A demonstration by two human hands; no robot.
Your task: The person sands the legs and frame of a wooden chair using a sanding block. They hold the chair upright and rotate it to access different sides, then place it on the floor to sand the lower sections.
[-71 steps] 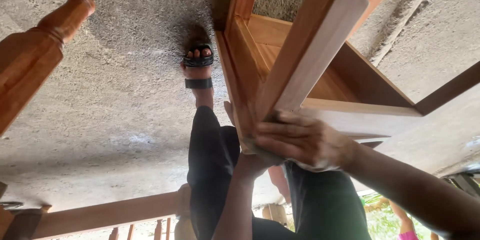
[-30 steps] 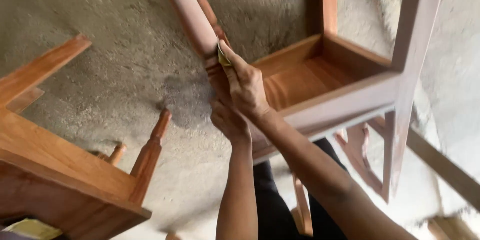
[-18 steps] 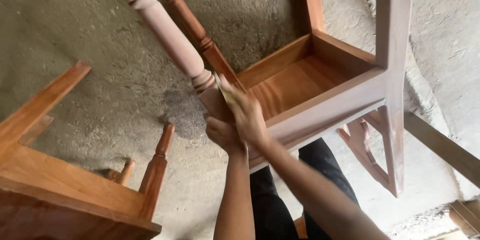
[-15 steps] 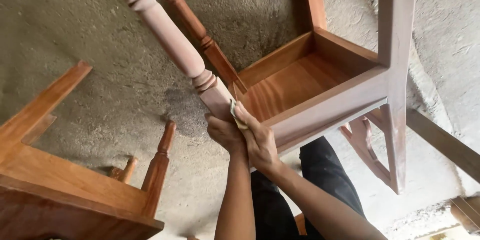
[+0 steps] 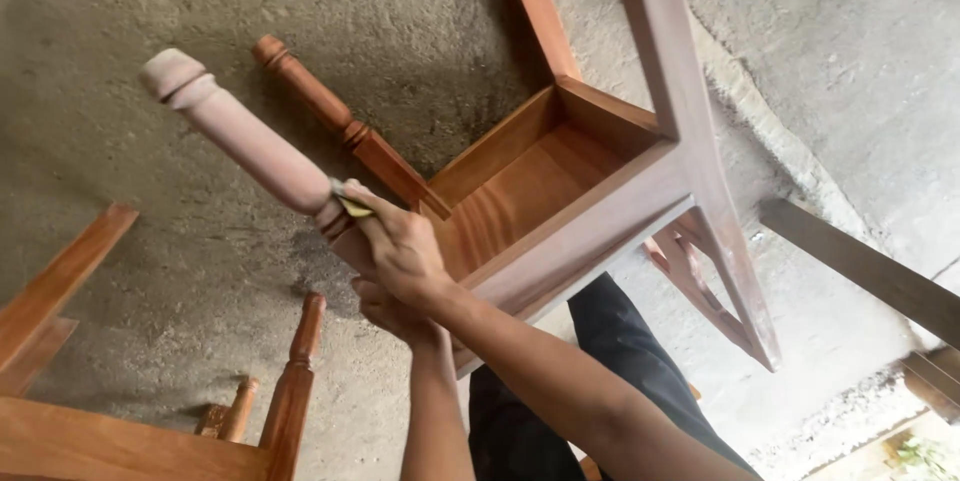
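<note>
An upturned wooden chair [image 5: 585, 226] is tilted in front of me over a concrete floor. Its pale, dusty turned leg [image 5: 240, 141] points up to the left. My right hand [image 5: 405, 246] presses a small folded piece of sandpaper [image 5: 350, 204] against that leg, just by the grooved ring. Directly below, my left hand [image 5: 385, 309] grips the square base of the same leg. A second, darker turned leg [image 5: 335, 126] lies behind. My dark trousers [image 5: 620, 371] show under the seat frame.
Another reddish wooden chair [image 5: 90, 436] with a turned leg [image 5: 295, 386] stands at the lower left. A dark wooden plank [image 5: 865, 269] lies at the right. Rough concrete floor [image 5: 850, 61] surrounds everything.
The chair has been turned and tilted, swinging the pale leg out to the left. My right hand with the sandpaper has slid up the leg to the grooved ring; my left hand keeps its grip.
</note>
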